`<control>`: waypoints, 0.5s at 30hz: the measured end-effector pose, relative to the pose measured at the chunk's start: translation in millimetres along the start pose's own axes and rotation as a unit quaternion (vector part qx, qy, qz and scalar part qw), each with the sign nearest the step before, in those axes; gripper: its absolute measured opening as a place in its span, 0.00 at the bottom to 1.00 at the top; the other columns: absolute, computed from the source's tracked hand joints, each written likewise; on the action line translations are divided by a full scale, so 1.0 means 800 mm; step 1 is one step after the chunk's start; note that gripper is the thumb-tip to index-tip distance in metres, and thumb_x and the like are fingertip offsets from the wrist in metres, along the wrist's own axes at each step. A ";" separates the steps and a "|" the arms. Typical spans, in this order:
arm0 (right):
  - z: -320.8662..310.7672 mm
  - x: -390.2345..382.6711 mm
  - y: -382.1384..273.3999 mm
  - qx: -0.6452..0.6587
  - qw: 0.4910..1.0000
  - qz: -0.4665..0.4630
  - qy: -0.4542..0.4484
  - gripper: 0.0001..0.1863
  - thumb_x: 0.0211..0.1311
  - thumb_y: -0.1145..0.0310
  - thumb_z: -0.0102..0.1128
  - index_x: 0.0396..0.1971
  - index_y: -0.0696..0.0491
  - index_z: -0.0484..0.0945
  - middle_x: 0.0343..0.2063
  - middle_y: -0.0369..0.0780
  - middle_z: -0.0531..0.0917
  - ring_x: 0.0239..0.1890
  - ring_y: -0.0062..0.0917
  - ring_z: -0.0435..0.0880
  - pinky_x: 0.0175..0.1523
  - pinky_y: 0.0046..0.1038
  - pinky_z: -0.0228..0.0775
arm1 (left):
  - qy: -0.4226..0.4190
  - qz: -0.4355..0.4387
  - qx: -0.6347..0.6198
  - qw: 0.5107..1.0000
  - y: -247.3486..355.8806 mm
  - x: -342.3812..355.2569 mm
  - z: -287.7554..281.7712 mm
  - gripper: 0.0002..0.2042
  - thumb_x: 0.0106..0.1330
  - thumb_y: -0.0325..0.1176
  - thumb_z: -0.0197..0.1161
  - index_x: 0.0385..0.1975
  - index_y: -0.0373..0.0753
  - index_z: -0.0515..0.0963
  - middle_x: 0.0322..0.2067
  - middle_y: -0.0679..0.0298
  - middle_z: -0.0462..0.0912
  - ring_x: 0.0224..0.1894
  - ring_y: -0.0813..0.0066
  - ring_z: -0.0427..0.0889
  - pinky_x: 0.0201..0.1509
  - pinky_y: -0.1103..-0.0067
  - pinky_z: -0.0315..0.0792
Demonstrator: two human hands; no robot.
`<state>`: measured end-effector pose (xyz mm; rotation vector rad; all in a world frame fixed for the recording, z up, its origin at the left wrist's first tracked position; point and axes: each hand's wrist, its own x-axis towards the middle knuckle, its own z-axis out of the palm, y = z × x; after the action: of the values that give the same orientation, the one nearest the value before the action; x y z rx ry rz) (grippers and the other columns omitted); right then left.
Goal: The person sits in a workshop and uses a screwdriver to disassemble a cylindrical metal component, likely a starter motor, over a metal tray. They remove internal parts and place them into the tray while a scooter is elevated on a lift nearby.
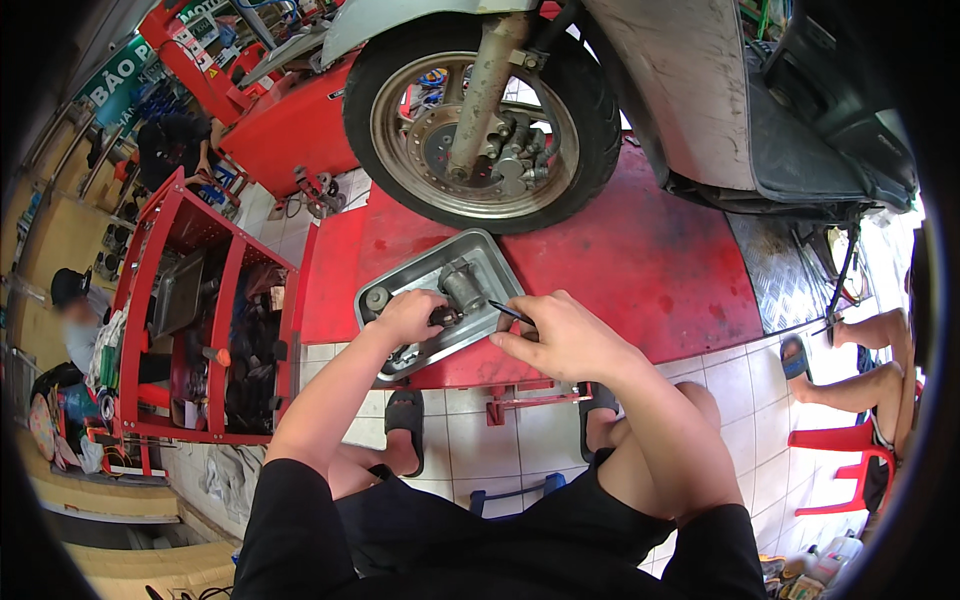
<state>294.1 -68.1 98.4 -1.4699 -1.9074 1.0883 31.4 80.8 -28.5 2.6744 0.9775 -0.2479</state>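
Observation:
A grey cylindrical metal part [461, 287] lies in a silver metal tray [505, 262] in front of me. My left hand [408, 316] is over the tray, its fingers curled round the dark lower end of this part. What exactly lies under those fingertips is partly hidden. Between the fingers and thumb of my right hand [565, 332] is a thin black pick-like tool [513, 313]. Its tip points left toward the metal part. A smaller round metal piece [377, 298] sits at the tray's left side, and small loose pieces [403, 355] lie near its front.
The tray stands on a red lift platform [640, 270], below a scooter's front wheel [480, 130]. A red tool cart [210, 330] is at left, with people [85, 330] beyond. At right, another person's legs [860, 380] are beside a red plastic chair [845, 460].

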 end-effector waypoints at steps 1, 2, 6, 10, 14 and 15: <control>0.000 0.000 -0.001 -0.003 1.000 -0.001 0.000 0.17 0.59 0.62 0.60 0.37 0.62 0.80 0.27 0.55 0.82 0.34 0.49 0.83 0.42 0.41 0.74 | -0.006 0.001 0.002 1.000 0.002 0.000 -0.003 0.19 0.49 0.34 0.69 0.43 0.38 0.80 0.38 0.56 0.83 0.43 0.56 0.82 0.48 0.66 0.76; 0.000 -0.001 0.000 -0.005 1.000 -0.001 0.000 0.17 0.59 0.62 0.60 0.37 0.63 0.80 0.27 0.56 0.82 0.34 0.50 0.83 0.42 0.41 0.74 | -0.012 0.003 0.004 1.000 0.004 0.001 -0.002 0.19 0.49 0.34 0.69 0.42 0.38 0.80 0.38 0.56 0.83 0.42 0.55 0.82 0.47 0.66 0.76; 0.006 -0.001 0.010 -0.003 0.998 -0.056 0.036 0.17 0.60 0.61 0.61 0.36 0.61 0.80 0.18 0.49 0.77 0.23 0.41 0.79 0.33 0.37 0.69 | 0.064 0.036 -0.026 0.997 0.012 -0.012 0.002 0.18 0.48 0.33 0.70 0.41 0.37 0.80 0.35 0.56 0.83 0.39 0.57 0.83 0.44 0.67 0.76; -0.004 -0.005 0.002 -0.005 1.000 -0.020 0.008 0.18 0.59 0.62 0.60 0.38 0.63 0.80 0.27 0.56 0.82 0.35 0.50 0.83 0.42 0.42 0.74 | 0.064 0.010 -0.083 0.994 0.033 -0.029 -0.022 0.17 0.49 0.32 0.72 0.40 0.37 0.81 0.32 0.54 0.83 0.35 0.60 0.84 0.40 0.70 0.77; -0.002 -0.004 0.003 -0.003 1.000 -0.025 0.008 0.17 0.59 0.62 0.60 0.38 0.63 0.80 0.27 0.55 0.82 0.35 0.49 0.83 0.42 0.42 0.74 | 0.000 -0.044 -0.080 0.996 0.028 -0.047 -0.022 0.16 0.51 0.34 0.73 0.39 0.36 0.82 0.26 0.54 0.84 0.30 0.61 0.84 0.38 0.71 0.77; -0.002 -0.004 0.002 -0.008 1.000 -0.022 0.004 0.17 0.59 0.62 0.60 0.38 0.63 0.80 0.26 0.55 0.82 0.34 0.49 0.83 0.42 0.42 0.74 | 0.001 -0.050 -0.069 0.996 0.023 -0.053 -0.016 0.16 0.51 0.34 0.73 0.39 0.35 0.83 0.25 0.54 0.84 0.29 0.60 0.84 0.37 0.71 0.77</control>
<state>297.0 -70.3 98.0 -1.4330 -1.9369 1.0479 12.3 46.3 -2.1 2.5063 1.0888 -0.1898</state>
